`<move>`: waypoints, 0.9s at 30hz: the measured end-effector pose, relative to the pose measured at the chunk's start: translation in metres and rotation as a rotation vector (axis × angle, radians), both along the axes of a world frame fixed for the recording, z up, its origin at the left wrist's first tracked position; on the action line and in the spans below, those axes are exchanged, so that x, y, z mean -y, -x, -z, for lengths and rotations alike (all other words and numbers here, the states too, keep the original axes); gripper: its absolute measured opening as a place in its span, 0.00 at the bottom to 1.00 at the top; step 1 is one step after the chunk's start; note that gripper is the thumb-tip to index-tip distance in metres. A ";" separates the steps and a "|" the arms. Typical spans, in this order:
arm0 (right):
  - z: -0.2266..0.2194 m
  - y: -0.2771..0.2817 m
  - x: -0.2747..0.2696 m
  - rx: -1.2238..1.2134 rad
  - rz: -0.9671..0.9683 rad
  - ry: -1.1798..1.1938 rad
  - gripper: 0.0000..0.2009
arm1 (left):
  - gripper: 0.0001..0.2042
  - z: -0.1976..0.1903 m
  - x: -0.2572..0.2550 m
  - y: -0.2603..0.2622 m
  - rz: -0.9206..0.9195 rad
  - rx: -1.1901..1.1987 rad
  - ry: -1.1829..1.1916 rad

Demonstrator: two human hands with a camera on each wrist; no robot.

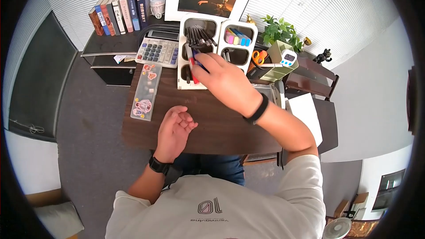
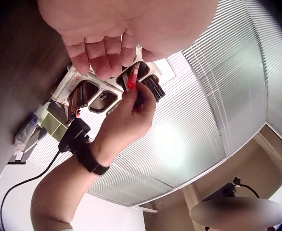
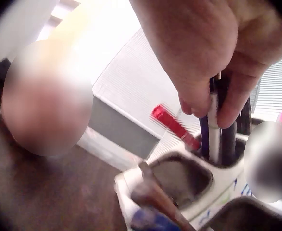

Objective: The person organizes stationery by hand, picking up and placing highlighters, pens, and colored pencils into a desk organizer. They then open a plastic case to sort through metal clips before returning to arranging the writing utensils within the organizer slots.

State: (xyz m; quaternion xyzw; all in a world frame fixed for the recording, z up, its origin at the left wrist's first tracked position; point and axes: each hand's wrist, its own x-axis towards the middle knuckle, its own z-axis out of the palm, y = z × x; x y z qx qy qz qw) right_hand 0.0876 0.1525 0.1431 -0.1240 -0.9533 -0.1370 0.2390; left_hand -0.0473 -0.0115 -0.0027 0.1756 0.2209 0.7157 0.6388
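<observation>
My right hand (image 1: 226,82) reaches over a white desk organizer (image 1: 181,79) with several compartments. In the right wrist view, its thumb and fingers pinch upright pens (image 3: 214,132), one light and others dark, whose lower ends are inside a compartment. Beside them a red-capped marker (image 3: 172,126) leans out at a slant. A bundle of black pens (image 1: 199,35) fills the back left compartment. Palm up, my left hand (image 1: 172,135) hovers near the table's front with relaxed, slightly bent fingers and nothing in it. Colored highlighters (image 1: 237,37) stand in the back right compartment.
Left of the organizer lie a calculator (image 1: 159,52) and a translucent stickered pencil case (image 1: 146,93). On the right are orange-handled scissors (image 1: 259,57), a green holder (image 1: 276,62), a plant (image 1: 281,31) and white paper (image 1: 305,115). A framed picture (image 1: 172,4) stands behind.
</observation>
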 end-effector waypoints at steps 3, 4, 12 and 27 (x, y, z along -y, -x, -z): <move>-0.009 -0.031 0.050 -0.121 -0.026 0.088 0.14 | 0.20 -0.010 0.000 0.001 0.165 -0.133 -0.013; -0.005 -0.040 0.066 -0.156 -0.045 0.152 0.15 | 0.20 -0.015 -0.003 -0.005 0.166 -0.131 0.001; 0.086 -0.073 0.136 -0.686 0.203 0.540 0.14 | 0.31 -0.025 -0.030 -0.017 0.067 0.166 0.261; 0.130 -0.129 0.128 -1.029 0.324 0.993 0.04 | 0.28 -0.075 0.039 -0.018 -0.067 -1.335 0.200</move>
